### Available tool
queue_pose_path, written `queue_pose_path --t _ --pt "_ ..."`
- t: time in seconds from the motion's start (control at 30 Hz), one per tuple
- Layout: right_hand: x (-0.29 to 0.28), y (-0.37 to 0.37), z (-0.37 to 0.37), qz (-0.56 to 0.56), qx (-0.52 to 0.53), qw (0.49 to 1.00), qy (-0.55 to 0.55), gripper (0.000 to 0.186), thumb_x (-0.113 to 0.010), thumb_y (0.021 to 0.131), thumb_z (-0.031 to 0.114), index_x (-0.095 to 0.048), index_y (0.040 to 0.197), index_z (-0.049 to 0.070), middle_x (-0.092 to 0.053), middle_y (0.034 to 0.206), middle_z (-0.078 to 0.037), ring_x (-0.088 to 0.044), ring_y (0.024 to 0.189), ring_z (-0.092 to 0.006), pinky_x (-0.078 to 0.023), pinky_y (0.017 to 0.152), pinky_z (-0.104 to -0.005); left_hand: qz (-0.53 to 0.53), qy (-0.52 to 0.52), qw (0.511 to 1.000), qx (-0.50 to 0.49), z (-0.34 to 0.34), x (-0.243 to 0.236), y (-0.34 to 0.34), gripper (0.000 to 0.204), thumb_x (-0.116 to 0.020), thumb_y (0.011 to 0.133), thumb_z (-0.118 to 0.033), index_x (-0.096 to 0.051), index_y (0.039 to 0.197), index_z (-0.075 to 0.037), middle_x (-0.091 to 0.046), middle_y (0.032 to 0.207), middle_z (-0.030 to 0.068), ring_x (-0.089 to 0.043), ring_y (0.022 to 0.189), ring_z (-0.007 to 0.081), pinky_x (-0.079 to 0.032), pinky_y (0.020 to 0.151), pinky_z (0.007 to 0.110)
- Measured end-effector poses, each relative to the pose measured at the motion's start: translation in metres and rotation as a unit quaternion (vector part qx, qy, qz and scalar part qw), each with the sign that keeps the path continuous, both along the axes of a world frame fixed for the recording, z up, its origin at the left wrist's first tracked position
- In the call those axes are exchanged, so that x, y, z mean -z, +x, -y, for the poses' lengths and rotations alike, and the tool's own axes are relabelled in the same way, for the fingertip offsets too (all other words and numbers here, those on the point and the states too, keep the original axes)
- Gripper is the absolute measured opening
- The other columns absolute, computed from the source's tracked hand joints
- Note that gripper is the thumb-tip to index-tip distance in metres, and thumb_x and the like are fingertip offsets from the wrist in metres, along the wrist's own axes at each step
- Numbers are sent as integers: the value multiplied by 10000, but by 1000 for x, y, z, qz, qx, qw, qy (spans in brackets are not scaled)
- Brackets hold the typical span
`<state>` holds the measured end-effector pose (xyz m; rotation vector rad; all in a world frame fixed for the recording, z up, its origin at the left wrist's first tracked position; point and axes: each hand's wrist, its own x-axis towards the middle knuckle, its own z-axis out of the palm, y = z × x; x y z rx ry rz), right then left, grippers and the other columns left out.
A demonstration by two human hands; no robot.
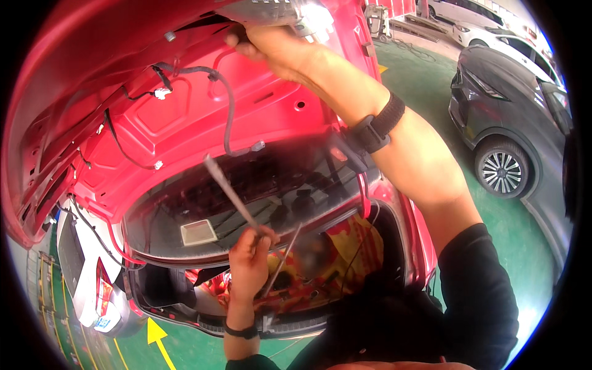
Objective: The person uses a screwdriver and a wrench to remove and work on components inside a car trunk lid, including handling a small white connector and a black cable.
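Observation:
My left hand is closed around a long, flat grey metal bar, which slants up and left in front of the rear window glass. The bar's far end is close to the bare inner side of the raised red tailgate. My right arm reaches up across the view. Its hand is at the top, against the tailgate beside a bright, clear-and-silver part. The right fingers are curled and partly hidden, so what they grip cannot be made out.
Loose black wiring with connectors hangs from the tailgate. Below is the open boot with a red and yellow cloth; a thin rod slants above it. A dark grey car stands right, a white car left, on green floor.

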<state>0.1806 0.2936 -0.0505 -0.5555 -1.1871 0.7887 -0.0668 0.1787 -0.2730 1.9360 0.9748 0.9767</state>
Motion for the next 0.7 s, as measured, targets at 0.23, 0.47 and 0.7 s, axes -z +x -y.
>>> queue_pose_path --t 0.23,0.47,0.7 --pt "1 -7 -5 13 -22 999 -21 160 -413 1023 127 -570 998 109 -583 806 -28 -466 594 -61 -285 430 -191 65 -90 986 -126 52 71 -54 103 -524 945 22 -601 1007 -10 -694 881 77 -670 855 152 -512 813 285" --pt "3 -5 -14 -46 22 999 -9 142 -494 939 64 -630 979 53 -615 720 -49 -469 534 -89 -308 451 -260 102 -124 968 -192 87 120 -90 100 -519 964 -20 -597 1025 -4 -685 870 80 -649 828 151 -506 792 285" --pt "2 5 -20 33 28 999 -2 183 -471 943 58 -637 1019 40 -630 729 -46 -488 536 -89 -348 483 -248 178 -189 937 -233 92 144 -94 104 -521 978 -49 -597 1034 -4 -667 879 76 -639 830 144 -519 762 272"
